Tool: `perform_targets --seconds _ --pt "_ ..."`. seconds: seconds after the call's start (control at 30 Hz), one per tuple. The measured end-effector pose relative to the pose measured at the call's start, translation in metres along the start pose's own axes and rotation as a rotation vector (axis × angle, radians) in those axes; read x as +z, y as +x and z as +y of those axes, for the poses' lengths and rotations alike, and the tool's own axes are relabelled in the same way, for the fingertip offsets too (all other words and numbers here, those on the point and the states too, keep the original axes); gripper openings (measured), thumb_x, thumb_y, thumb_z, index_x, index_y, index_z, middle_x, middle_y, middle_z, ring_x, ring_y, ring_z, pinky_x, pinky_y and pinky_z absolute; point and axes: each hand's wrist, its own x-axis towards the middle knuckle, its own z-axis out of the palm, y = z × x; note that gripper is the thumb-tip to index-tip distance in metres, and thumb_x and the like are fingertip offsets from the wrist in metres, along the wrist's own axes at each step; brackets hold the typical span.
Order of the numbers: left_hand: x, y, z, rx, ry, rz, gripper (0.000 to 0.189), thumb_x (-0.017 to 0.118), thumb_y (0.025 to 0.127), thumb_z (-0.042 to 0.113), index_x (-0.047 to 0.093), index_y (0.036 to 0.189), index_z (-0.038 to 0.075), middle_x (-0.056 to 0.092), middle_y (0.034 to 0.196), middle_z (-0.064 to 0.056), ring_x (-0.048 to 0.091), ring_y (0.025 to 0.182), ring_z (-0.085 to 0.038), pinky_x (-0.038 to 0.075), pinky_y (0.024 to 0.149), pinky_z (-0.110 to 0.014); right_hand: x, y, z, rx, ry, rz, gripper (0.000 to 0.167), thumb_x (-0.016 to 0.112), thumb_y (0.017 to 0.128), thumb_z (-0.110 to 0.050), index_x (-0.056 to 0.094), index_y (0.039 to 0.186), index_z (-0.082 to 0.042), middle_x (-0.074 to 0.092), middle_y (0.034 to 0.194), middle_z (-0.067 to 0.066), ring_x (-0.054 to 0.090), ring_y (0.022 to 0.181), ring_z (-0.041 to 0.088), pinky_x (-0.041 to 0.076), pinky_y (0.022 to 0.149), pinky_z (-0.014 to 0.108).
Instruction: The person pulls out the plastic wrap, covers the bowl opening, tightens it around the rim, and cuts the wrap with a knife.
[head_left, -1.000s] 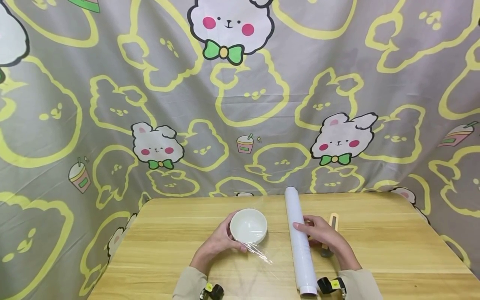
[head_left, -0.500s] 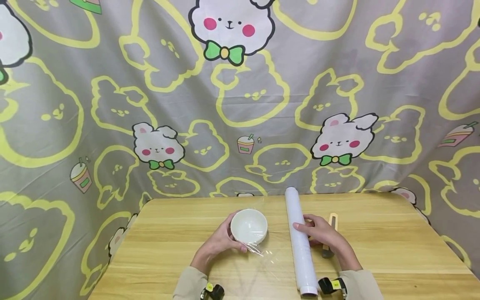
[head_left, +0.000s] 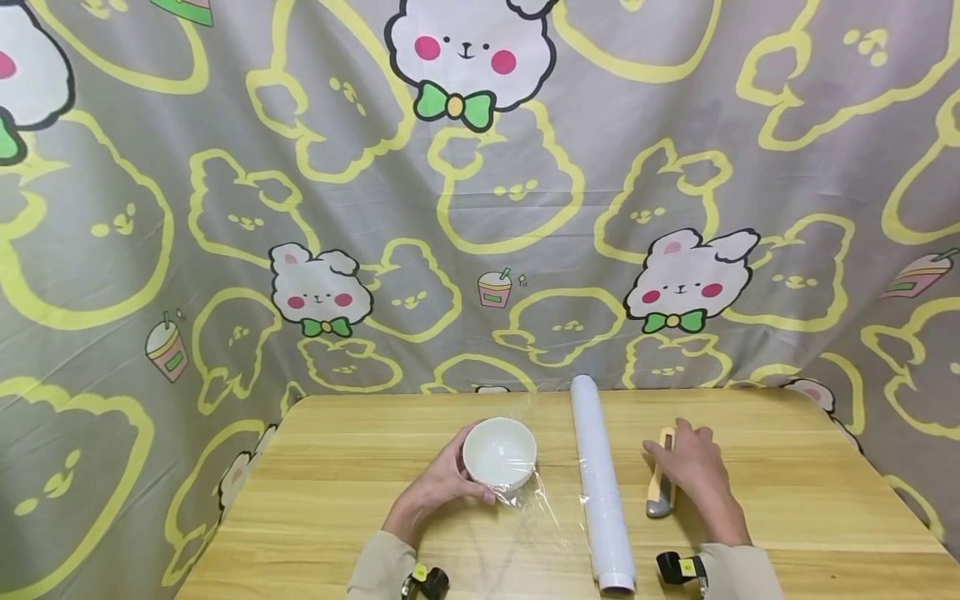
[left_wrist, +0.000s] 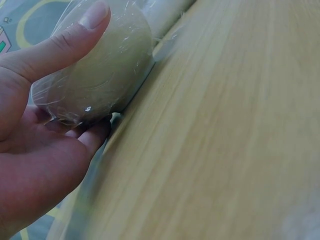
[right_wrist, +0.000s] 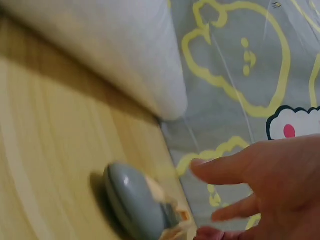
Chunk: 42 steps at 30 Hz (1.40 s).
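White bowl (head_left: pixel 498 450) gripped by left fingers (left_wrist: pixel 95 137), utility knife (head_left: pixel 659 495) beneath unclenched right fingers (right_wrist: pixel 237 207); cling film (head_left: pixel 544 501) beside left fingers might tear if tugged.

The head view is bright and evenly lit; cling film (head_left: pixel 543 500) glints. Wrist views are dimmer: in the right, shadow follows the wrap roll (right_wrist: pixel 120 50) towards the table's (right_wrist: pixel 40 155) far edge, and the utility knife (right_wrist: pixel 131 200) blurs.
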Motion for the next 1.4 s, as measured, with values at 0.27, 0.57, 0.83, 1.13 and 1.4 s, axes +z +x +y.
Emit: perform_targets --seconds 0.27,0.57,0.83,1.13,1.4 --pt "-0.001 0.001 0.000 0.013 0.019 -0.001 0.114 0.087 0.063 -0.013 0.028 0.158 0.004 0.039 0.153 -0.023 0.047 0.134 -0.036 0.044 0.112 -0.036 0.003 -0.001 0.005 0.013 -0.047 -0.047 0.061 0.070 0.091 -0.021 0.042 0.121 0.024 0.046 0.100 0.040 0.055 0.079 0.042 0.052 0.063 0.048" --pt "-0.002 0.000 -0.002 0.032 -0.012 -0.009 0.115 0.087 0.061 -0.015 0.027 0.158 0.002 0.038 0.153 -0.025 0.048 0.133 -0.034 0.044 0.112 -0.034 0.000 0.002 0.008 -0.052 0.064 -0.034 0.035 0.058 0.099 -0.010 0.051 0.119 0.016 0.058 0.080 0.016 0.057 0.068 0.028 0.049 0.056 0.039" --pt "-0.001 -0.001 -0.004 0.026 -0.021 -0.015 0.115 0.088 0.063 -0.014 0.025 0.158 0.002 0.038 0.153 -0.025 0.048 0.133 -0.034 0.044 0.112 -0.033 0.000 0.003 0.007 -0.095 0.141 -0.015 0.043 0.043 0.108 -0.014 0.039 0.145 0.008 0.058 0.076 0.009 0.056 0.063 0.023 0.045 0.055 0.035" --pt "0.000 -0.001 -0.001 0.016 -0.003 -0.011 0.115 0.087 0.064 -0.015 0.026 0.159 0.004 0.038 0.153 -0.023 0.047 0.133 -0.033 0.044 0.111 -0.033 -0.001 0.001 0.001 -0.148 0.237 -0.030 0.051 0.034 0.110 -0.013 0.022 0.155 0.009 0.053 0.081 0.014 0.049 0.061 0.024 0.044 0.051 0.034" --pt "0.001 -0.001 -0.001 0.015 0.005 -0.014 0.114 0.087 0.065 -0.013 0.026 0.159 0.004 0.038 0.153 -0.023 0.047 0.133 -0.033 0.044 0.111 -0.032 -0.001 0.001 -0.003 -0.203 0.335 -0.026 0.060 0.039 0.110 -0.010 0.012 0.163 -0.012 0.055 0.082 0.018 0.056 0.053 0.025 0.049 0.045 0.033"
